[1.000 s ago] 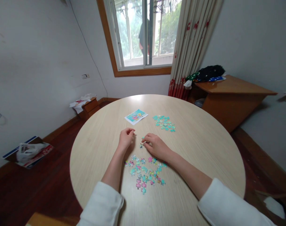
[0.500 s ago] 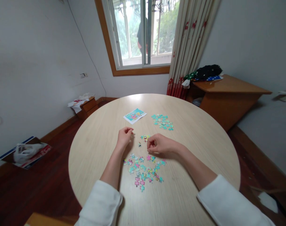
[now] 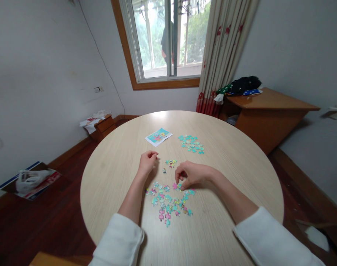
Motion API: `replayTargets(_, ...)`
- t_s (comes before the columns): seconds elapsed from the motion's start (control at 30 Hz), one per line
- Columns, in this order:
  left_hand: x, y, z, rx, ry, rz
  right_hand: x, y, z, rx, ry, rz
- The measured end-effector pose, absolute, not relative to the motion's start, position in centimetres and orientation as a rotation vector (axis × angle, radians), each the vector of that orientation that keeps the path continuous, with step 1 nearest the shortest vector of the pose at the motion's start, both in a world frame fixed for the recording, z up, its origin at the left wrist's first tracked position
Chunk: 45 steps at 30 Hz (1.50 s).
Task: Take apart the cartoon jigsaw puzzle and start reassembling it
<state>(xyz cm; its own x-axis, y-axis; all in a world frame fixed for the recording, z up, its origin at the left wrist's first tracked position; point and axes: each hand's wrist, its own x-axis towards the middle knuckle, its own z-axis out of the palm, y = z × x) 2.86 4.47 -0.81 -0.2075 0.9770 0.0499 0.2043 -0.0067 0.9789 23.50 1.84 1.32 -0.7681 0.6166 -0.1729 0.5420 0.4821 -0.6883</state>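
Observation:
My left hand (image 3: 147, 162) rests on the round wooden table (image 3: 226, 162) with its fingers curled; nothing shows in them. My right hand (image 3: 191, 174) reaches down with bent fingers onto the top edge of a loose pile of pink and teal puzzle pieces (image 3: 169, 201), touching a piece there. Between my hands lie a small joined cluster of yellow and teal pieces (image 3: 171, 162) and one single piece (image 3: 164, 170). Farther back sit a reference picture card (image 3: 158, 136) and a second group of teal pieces (image 3: 191, 143).
A wooden desk (image 3: 268, 111) with dark clothing stands at the right, by a curtain (image 3: 221, 55). A window (image 3: 168, 37) is behind the table, with a person outside. A small drawer unit (image 3: 101, 123) and a plastic bag on cardboard (image 3: 29, 179) lie on the floor at the left.
My right hand left the small joined cluster and moved toward me, down to the near pile of pieces. My left hand stayed where it was.

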Motion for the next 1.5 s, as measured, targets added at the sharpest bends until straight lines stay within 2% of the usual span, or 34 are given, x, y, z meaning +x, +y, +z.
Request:
replayTargets(0.3,2.88,4.28,-0.72,1.286,1.498,1.264,23.56,2.16,0.8,-1.058,-2.543,1.257)
replayTargets(0.73,3.05,4.18,-0.56,1.274,1.505,1.261,23.31,1.75,1.5,-1.154,-2.463,1.197)
replayTargets(1.07,2.98,4.35,-0.71,1.283,1.486,1.265,23.47,2.01,1.25,-1.037,-2.531,1.029)
replayTargets(1.5,3.12,4.14,-0.36,1.254,1.507,1.243,23.51,2.22,0.82,-1.068,-2.564,0.999)
